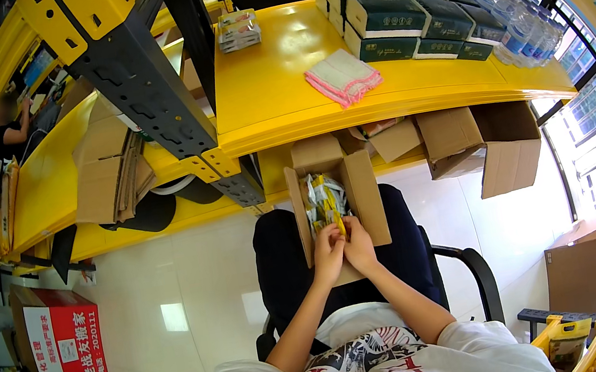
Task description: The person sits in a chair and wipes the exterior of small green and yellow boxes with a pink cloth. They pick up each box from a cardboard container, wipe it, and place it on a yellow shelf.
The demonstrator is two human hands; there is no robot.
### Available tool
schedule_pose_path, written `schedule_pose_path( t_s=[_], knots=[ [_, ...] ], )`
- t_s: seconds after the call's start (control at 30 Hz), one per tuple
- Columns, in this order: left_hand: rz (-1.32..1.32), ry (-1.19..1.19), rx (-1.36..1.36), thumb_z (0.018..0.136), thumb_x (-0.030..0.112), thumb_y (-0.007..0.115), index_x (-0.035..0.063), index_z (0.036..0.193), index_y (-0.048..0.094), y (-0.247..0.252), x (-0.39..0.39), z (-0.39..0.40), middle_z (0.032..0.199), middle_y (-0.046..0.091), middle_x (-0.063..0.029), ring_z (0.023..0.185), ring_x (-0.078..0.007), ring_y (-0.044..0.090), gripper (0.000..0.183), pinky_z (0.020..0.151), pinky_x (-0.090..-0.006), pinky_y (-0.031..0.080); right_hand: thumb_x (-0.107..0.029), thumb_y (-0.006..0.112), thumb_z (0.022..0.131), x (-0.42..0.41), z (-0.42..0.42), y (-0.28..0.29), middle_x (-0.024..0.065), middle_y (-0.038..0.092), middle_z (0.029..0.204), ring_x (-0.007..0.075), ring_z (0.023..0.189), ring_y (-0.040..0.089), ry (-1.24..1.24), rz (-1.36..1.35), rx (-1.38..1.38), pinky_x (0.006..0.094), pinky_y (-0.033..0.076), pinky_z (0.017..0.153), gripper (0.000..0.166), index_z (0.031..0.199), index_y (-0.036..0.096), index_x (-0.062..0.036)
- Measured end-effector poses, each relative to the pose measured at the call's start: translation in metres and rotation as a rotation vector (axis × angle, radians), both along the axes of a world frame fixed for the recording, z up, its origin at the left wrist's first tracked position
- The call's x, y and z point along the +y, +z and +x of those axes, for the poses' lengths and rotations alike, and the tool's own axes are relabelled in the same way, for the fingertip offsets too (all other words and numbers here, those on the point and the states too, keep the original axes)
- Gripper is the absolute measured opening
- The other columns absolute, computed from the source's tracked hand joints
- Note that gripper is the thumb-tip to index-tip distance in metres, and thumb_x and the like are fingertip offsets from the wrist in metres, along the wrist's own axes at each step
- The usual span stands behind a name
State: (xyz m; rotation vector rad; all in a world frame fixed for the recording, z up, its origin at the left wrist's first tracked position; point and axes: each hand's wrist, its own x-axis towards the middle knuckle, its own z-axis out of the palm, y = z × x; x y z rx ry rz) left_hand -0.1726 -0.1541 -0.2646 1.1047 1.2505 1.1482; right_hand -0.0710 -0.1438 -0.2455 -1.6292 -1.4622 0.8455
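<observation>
An open cardboard box rests on my lap with its flaps spread. Inside lie several small foil packets, silver and yellow. Both of my hands meet over the near end of the box. Between the fingertips of my left hand and my right hand is a yellow packet, gripped from both sides. The fingers hide its lower part.
A yellow metal shelf ahead carries a folded pink-edged cloth, stacked dark green boxes, small packets and water bottles. Empty cartons sit below. Flattened cardboard leans left, and a person sits beyond.
</observation>
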Motion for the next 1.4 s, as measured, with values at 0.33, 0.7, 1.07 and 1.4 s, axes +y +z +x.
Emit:
schedule_pose_path(
  t_s=[0.33,0.7,1.07,1.4],
  knots=[
    [-0.229,-0.005,-0.656,0.091,0.013,0.056,0.0006,0.123,0.045,0.088,-0.009,-0.035,0.117,0.055,-0.0093,0.108,-0.0179,0.055,0.036,0.094,-0.0306,0.042,-0.014,0.059,0.091,-0.004,0.006,0.085,0.0044,0.064,0.099,0.0087,0.088,0.059,0.255,-0.353,0.663,0.0222,0.046,0.080,0.028,0.114,0.056,0.0017],
    [-0.266,-0.041,-0.944,0.094,0.010,0.049,0.0001,0.129,0.041,0.107,-0.011,-0.050,0.124,0.052,-0.0133,0.118,-0.0224,0.051,0.037,0.102,-0.0372,0.038,-0.018,0.065,0.087,0.026,0.005,0.125,0.0043,0.063,0.102,0.0123,0.089,0.059,0.364,-0.217,0.074,0.0247,0.046,0.079,0.026,0.107,0.062,-0.0010],
    [-0.302,-0.016,-1.178,0.097,0.026,0.040,-0.0013,0.133,0.036,0.106,-0.007,-0.055,0.129,0.049,-0.0175,0.123,-0.0277,0.046,0.045,0.107,-0.0426,0.032,-0.001,0.062,0.066,0.161,0.029,0.224,0.0142,0.051,0.118,0.0329,0.110,0.049,0.070,0.609,-0.918,0.0447,0.035,0.098,0.060,0.125,0.050,-0.0088],
    [-0.213,0.171,-1.168,0.098,0.035,0.035,0.0027,0.134,0.037,0.107,-0.012,-0.059,0.135,0.045,-0.0112,0.125,-0.0243,0.043,0.048,0.107,-0.0397,0.031,-0.002,0.060,0.072,0.030,-0.049,0.167,0.0151,0.050,0.130,0.0325,0.125,0.044,0.605,0.510,-0.534,0.0433,0.032,0.107,0.051,0.123,0.053,-0.0022]
  ],
)
